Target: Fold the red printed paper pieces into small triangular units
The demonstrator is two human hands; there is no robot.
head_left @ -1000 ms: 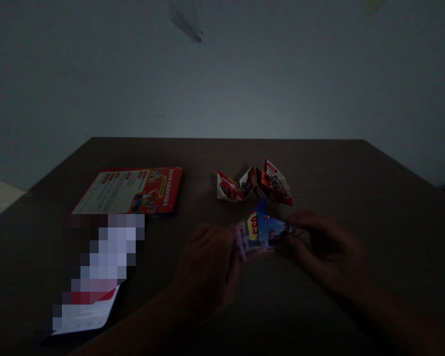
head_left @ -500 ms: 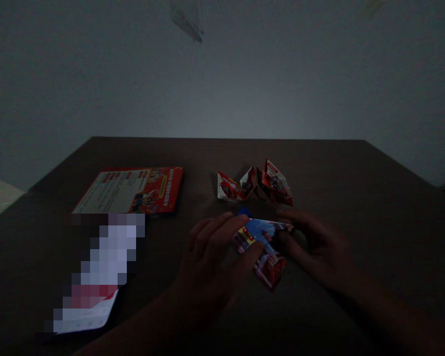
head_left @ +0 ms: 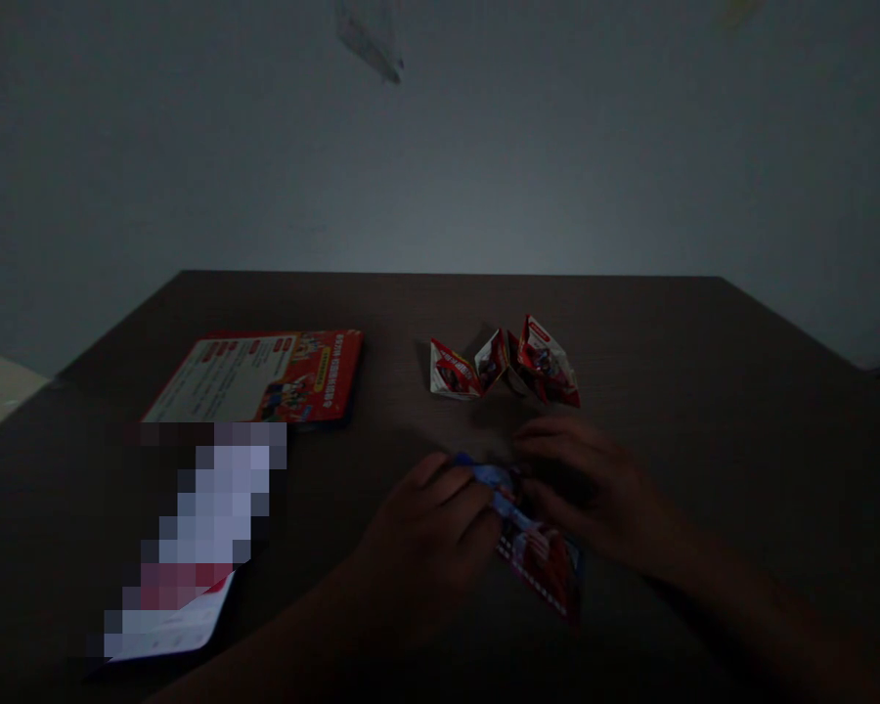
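Note:
A folded sheet of printed paper (head_left: 543,562), blue with red and white pictures, lies between my hands over the table. My left hand (head_left: 432,543) is closed on its left part, fingers bent over the blue edge and covering much of it. At the upper right of the sheet, my right hand (head_left: 594,484) pinches with its thumb against the paper; its fingers curve just beyond, and dimness hides the exact contact. A pointed red and blue flap sticks out below the hands. Behind them stands a zigzag-folded red and white printed paper piece (head_left: 495,362).
At the left lies a red and white printed booklet or card stack (head_left: 300,376). Nearer to me is a phone with a lit screen (head_left: 183,621), mostly pixelated. The dark wooden table (head_left: 396,303) runs back to a grey wall (head_left: 440,147).
Both hands have shifted slightly, the left downward and the right a little leftward. The paper has turned and folded further in, with its lower flap now reaching farther down and right.

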